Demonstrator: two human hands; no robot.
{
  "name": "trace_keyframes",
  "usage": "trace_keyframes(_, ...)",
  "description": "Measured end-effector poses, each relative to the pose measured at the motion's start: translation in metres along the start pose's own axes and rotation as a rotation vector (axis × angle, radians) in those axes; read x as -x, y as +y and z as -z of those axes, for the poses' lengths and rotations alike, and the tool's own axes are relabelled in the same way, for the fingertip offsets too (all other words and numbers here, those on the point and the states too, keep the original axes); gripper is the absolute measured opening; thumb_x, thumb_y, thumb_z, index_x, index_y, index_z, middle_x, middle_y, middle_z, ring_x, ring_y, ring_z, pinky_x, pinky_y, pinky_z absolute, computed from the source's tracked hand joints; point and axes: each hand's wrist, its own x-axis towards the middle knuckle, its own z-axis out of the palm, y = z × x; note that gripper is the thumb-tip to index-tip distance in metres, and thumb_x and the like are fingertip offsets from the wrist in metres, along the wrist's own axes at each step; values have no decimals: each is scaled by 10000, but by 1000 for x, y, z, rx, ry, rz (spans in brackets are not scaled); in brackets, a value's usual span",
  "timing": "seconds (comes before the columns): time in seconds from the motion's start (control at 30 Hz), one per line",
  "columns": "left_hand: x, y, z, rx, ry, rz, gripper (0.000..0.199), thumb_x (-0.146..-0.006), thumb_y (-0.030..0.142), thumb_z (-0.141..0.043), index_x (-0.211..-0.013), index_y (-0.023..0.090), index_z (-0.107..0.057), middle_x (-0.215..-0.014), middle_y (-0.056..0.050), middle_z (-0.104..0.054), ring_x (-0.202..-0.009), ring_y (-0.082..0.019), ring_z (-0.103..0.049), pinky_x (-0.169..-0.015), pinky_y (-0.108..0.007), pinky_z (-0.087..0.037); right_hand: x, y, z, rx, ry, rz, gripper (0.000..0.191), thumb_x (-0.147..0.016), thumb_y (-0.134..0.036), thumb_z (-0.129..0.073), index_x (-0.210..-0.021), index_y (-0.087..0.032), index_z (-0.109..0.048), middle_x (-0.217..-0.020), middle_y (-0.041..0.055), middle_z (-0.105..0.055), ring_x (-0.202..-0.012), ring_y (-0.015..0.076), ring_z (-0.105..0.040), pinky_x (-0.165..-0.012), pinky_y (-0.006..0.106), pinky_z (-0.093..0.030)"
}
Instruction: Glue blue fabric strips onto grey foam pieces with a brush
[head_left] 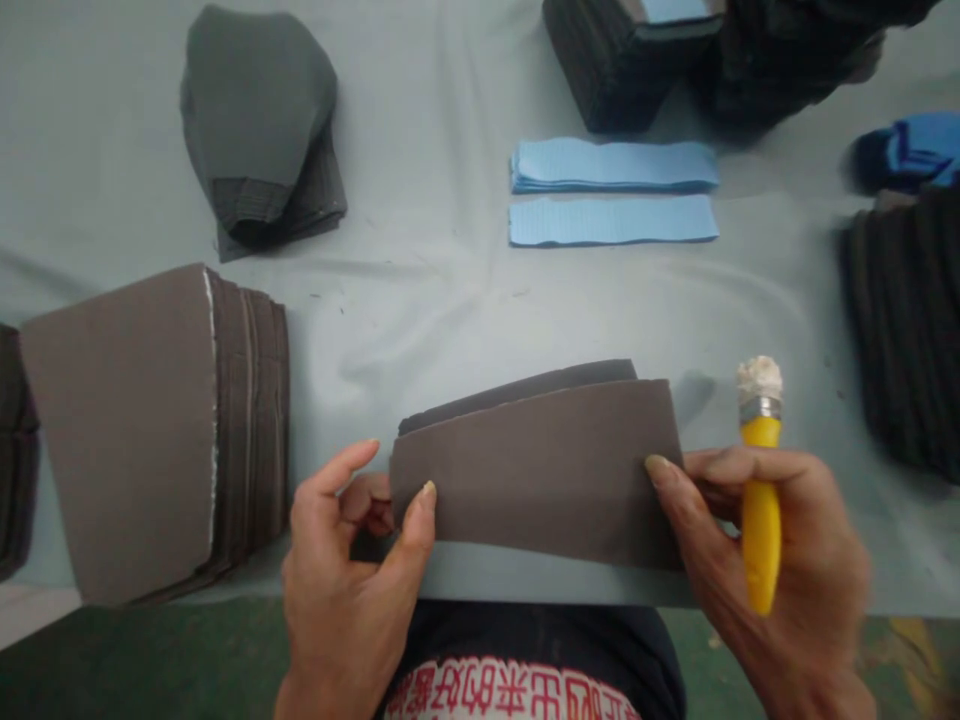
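Note:
Between both hands, at the table's front edge, is a dark brown-grey fabric piece [532, 475] that looks folded or doubled, a darker layer showing behind its upper edge. My left hand [349, 560] pinches its left end, thumb in front. At the right end my right hand [780, 550] grips it between thumb and fingers. The same hand also carries a yellow-handled brush [761, 540], bristles up and coated in something whitish. A stack of brown-grey fabric panels [135, 430] lies to the left of my left hand.
Two sets of light blue strips [615, 220] lie beyond the piece. Dark fabric stacks [607, 70] stand at the back right, another stack [907, 330] at the right. A grey-green fabric pile [259, 100] sits at the back left. A pale sheet [420, 280] covers the table.

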Motion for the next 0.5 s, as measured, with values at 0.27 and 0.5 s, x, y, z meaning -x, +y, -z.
trace_keyframes(0.27, -14, -9, -3, -210, -125, -460, 111, -1027, 236, -680, -1137, 233, -686, -850, 59, -683, -712, -76, -621, -752, -185, -525, -5, -1, -3, 42, 24, -85, 366, -881, -551, -840, -911, -258, -622, -770, -21, -741, -598, 156, -690, -574, 270, -537)
trace_keyframes(0.5, -17, -6, -6, -228, -153, -491, 137, -1041, 190, -665, -1177, 208, -681, -907, 36, -728, -784, -81, -680, -802, -193, -530, -8, -9, -2, 83, 36, -291, 472, -779, -650, -876, -877, -262, -626, -765, -22, -727, -624, 164, -668, -626, 303, -494)
